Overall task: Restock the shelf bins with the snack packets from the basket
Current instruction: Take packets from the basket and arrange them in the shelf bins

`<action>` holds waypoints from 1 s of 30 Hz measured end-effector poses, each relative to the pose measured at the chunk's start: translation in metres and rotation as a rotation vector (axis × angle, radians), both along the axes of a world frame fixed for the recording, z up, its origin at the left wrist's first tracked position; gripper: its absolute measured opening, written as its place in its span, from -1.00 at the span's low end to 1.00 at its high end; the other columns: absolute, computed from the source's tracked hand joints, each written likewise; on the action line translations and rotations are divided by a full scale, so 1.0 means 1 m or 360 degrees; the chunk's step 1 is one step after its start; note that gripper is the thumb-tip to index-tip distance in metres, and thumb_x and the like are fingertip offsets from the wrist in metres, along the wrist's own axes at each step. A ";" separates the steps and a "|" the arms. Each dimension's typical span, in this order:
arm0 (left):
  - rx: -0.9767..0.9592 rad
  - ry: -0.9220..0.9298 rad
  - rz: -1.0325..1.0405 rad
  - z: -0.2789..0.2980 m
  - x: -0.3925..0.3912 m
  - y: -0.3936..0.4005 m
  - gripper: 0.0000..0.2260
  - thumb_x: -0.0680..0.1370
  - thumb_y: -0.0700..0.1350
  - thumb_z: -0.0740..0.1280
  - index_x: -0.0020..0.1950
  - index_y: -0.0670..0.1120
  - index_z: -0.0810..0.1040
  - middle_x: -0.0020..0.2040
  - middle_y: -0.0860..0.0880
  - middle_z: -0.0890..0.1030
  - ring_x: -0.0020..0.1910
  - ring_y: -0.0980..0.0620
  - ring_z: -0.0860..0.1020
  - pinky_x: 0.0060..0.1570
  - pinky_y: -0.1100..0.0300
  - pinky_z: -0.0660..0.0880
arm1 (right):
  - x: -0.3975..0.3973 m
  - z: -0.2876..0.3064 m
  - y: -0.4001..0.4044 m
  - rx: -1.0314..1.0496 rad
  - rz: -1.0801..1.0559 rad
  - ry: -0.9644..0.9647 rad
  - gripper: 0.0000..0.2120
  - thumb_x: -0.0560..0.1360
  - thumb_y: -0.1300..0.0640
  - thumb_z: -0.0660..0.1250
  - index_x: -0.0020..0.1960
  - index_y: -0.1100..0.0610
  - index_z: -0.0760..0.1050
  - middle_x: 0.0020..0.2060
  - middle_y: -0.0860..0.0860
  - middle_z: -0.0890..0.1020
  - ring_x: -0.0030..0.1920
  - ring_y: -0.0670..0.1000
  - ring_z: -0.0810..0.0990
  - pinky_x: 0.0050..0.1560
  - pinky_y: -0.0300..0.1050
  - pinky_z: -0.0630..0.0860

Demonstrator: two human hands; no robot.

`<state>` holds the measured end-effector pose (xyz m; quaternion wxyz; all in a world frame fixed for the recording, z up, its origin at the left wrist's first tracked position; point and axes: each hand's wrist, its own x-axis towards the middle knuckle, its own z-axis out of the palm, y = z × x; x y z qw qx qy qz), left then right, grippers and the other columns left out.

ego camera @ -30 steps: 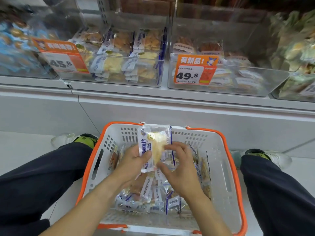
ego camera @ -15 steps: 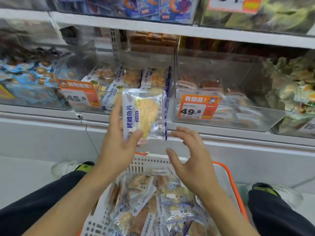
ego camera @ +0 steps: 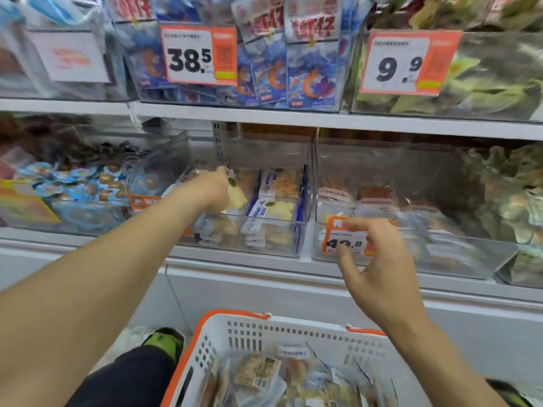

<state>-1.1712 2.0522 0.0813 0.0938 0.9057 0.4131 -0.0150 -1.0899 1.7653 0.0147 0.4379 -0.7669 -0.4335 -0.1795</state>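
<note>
Left hand: the left hand (ego camera: 216, 186) reaches over the front wall of a clear plastic shelf bin (ego camera: 273, 248) on the lower shelf, fingers curled round a clear-wrapped snack packet with a pale yellow filling (ego camera: 236, 196).
Snack packet: held inside the bin, low over the stacked white-and-blue packets (ego camera: 271, 211) already lying there; whether it touches them cannot be told.
Right hand: the right hand (ego camera: 379, 265) hovers in front of the neighbouring clear bin (ego camera: 458, 259), fingers loosely curled and apart, holding nothing, partly covering an orange-and-white price tag (ego camera: 333, 240).
Basket: a white plastic basket with an orange rim (ego camera: 235, 314) sits low in the foreground between the person's knees, with more clear-wrapped packets (ego camera: 260, 374) heaped inside.
Upper shelf: clear bins of blue shrimp-printed bags (ego camera: 311, 83) and green-wrapped goods (ego camera: 484, 83), tagged 38.5 (ego camera: 189, 58) and 9.9 (ego camera: 401, 67).
Floor: a green-and-black shoe (ego camera: 164, 340) shows left of the basket.
</note>
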 end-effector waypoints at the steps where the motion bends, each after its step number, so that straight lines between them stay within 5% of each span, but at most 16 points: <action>1: 0.0131 0.0231 -0.0027 0.000 0.001 0.002 -0.51 0.55 -0.26 0.20 0.49 -0.15 0.23 0.42 -0.29 0.30 0.39 -0.30 0.30 0.33 -0.12 0.36 | 0.000 -0.003 0.001 -0.0014 0.0009 -0.0001 -0.64 0.47 0.26 0.44 0.12 -0.07 0.44 -0.03 -0.16 0.49 0.04 -0.16 0.42 0.09 -0.29 0.31; 4: 0.0181 0.0343 -0.0259 0.000 0.004 0.002 -0.59 0.63 -0.01 0.23 0.48 -0.01 0.35 0.49 -0.17 0.25 0.48 -0.24 0.22 0.43 -0.11 0.24 | 0.006 -0.010 0.002 -0.0085 0.0004 -0.0035 -0.64 0.47 0.25 0.45 0.16 -0.05 0.46 0.02 -0.16 0.49 0.08 -0.16 0.42 0.16 -0.29 0.30; 9: -0.0297 0.0288 -0.0395 -0.010 0.001 -0.018 -0.43 0.66 0.26 -0.12 0.60 0.04 0.18 0.60 0.00 0.16 0.57 -0.05 0.12 0.51 0.03 0.04 | 0.013 -0.012 0.003 -0.0149 0.0009 -0.0116 -0.60 0.46 0.25 0.45 0.25 0.03 0.50 0.10 -0.12 0.49 0.13 -0.08 0.41 0.16 -0.16 0.35; 14: -0.0161 0.0025 -0.0402 -0.026 -0.007 -0.014 -0.27 0.56 0.41 -0.20 0.50 0.03 0.37 0.53 -0.05 0.34 0.50 -0.10 0.28 0.45 -0.06 0.20 | 0.011 -0.010 0.000 -0.0097 -0.0036 -0.0145 -0.61 0.46 0.26 0.45 0.24 0.06 0.50 0.08 -0.15 0.45 0.11 -0.14 0.36 0.15 -0.20 0.34; 18: 0.0529 -0.0919 -0.0505 -0.053 -0.020 -0.032 -0.51 0.60 0.23 0.06 0.25 -0.09 0.51 0.18 -0.07 0.52 0.22 -0.06 0.42 0.22 0.02 0.35 | 0.005 -0.017 -0.010 0.0034 -0.0033 -0.0109 -0.66 0.46 0.31 0.42 0.20 0.12 0.51 0.07 -0.05 0.51 0.12 -0.08 0.43 0.21 -0.34 0.30; 21: 0.0388 -0.1567 -0.0635 -0.097 -0.048 -0.086 -0.79 0.57 -0.02 0.27 0.10 -0.11 0.51 0.01 0.00 0.51 0.02 0.03 0.47 0.05 0.20 0.39 | -0.007 -0.042 -0.018 0.0072 -0.0018 0.0026 -0.68 0.46 0.36 0.40 0.17 0.15 0.50 0.06 -0.02 0.53 0.13 -0.04 0.49 0.20 -0.36 0.33; 24: -0.0106 -0.1191 -0.0632 -0.181 -0.074 -0.136 -0.84 0.57 -0.03 0.28 0.12 -0.03 0.49 0.00 0.10 0.49 -0.01 0.11 0.48 0.01 0.19 0.45 | -0.024 -0.095 -0.028 -0.0094 0.0024 0.0318 -0.71 0.49 0.31 0.37 0.15 0.06 0.49 0.05 -0.08 0.51 0.09 -0.13 0.48 0.13 -0.40 0.36; 30: -0.0388 0.0007 -0.0587 -0.331 -0.124 -0.187 -0.48 0.60 0.14 0.18 0.51 -0.02 0.23 0.50 -0.04 0.20 0.47 -0.16 0.24 0.31 -0.03 0.39 | -0.062 -0.225 -0.059 -0.1140 0.0274 0.0891 -0.70 0.58 0.11 0.32 0.30 0.07 0.45 0.22 0.00 0.45 0.20 0.04 0.49 0.15 -0.12 0.44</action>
